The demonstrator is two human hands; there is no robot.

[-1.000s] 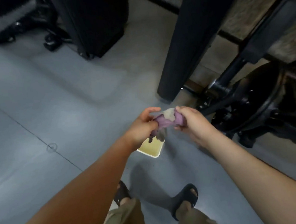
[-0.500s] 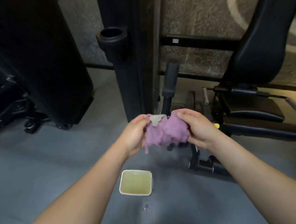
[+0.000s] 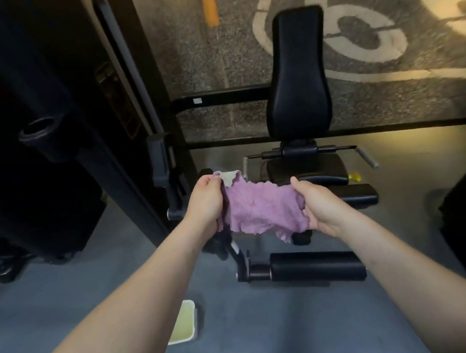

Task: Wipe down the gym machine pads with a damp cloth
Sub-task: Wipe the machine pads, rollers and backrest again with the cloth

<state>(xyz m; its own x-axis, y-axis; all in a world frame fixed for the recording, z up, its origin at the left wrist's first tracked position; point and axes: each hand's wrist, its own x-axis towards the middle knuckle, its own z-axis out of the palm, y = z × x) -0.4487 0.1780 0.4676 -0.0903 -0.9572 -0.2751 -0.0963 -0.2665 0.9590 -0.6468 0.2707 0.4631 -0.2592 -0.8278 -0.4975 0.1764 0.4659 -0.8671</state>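
Purple cloth (image 3: 264, 210) hangs stretched between both hands, held up in the air in front of the machine. The left hand (image 3: 205, 200) grips the cloth's left edge, fingers curled round a bunched fold, and a pale corner of the fabric sticks up beside its fingertips. The right hand (image 3: 319, 204) pinches the opposite edge with the thumb on top and the fingers curled beneath. The fabric spreads wrinkled between the two, and a ragged lower corner droops below the right hand's fingers.

Beyond the hands stands the upright back pad (image 3: 297, 72), tall and black, well apart from the cloth. Just past the right hand's thumb lies the flat seat pad (image 3: 305, 168), partly hidden by the cloth. Below both hands, nearer the person, a black roller pad (image 3: 316, 266) lies horizontal on its arm, close to the grey floor (image 3: 272, 339). Under the left forearm a white container (image 3: 184, 322) of yellowish liquid sits on the floor. To the left of the left hand rises the dark machine frame (image 3: 157, 98). Behind the back pad, the speckled wall (image 3: 200, 64) carries large pale painted lettering.
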